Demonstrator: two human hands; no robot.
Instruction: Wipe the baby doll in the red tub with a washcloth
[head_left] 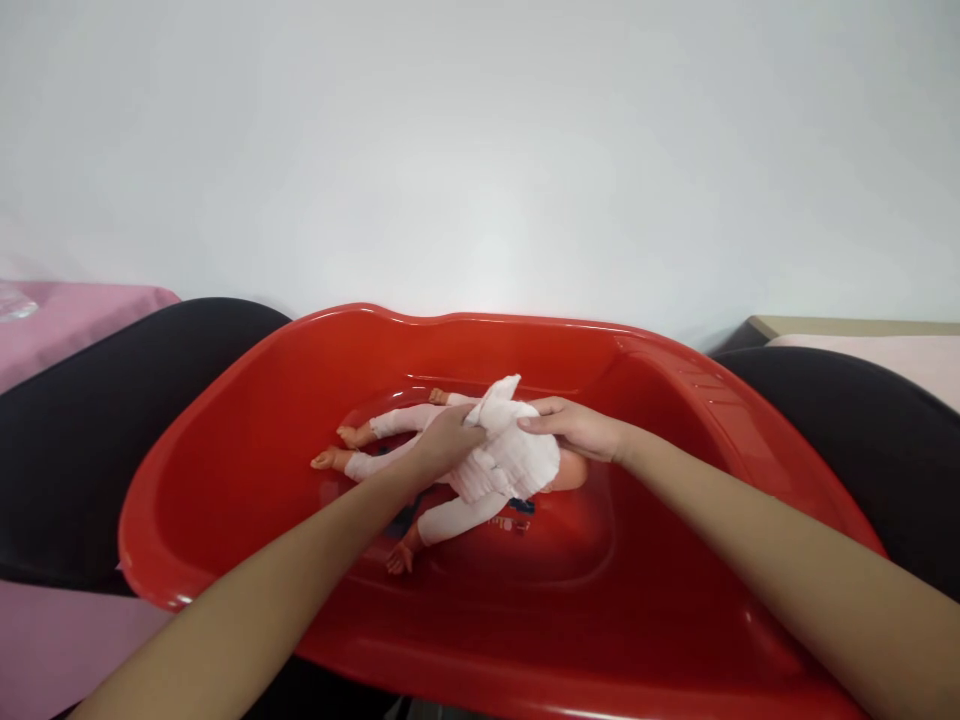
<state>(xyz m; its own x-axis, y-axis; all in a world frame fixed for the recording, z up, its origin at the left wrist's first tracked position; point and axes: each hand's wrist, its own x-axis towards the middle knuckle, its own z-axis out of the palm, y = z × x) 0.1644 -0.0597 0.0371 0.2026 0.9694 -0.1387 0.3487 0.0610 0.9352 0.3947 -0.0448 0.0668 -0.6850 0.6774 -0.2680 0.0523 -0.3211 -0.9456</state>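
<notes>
Cloth (506, 458), white, bunched: on the doll's (391, 424) chest, mid-tub (247, 440). Your left hand (442, 442) curls onto its near-left edge; your right hand (579, 428) pinches its far corner. Judged progress: chest covered, legs toward the tub's left end not yet reached.

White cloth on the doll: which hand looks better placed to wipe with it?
Probably the right hand: its fingers pinch the white cloth over the doll; the left hand lies at the cloth's edge near the legs.
</notes>
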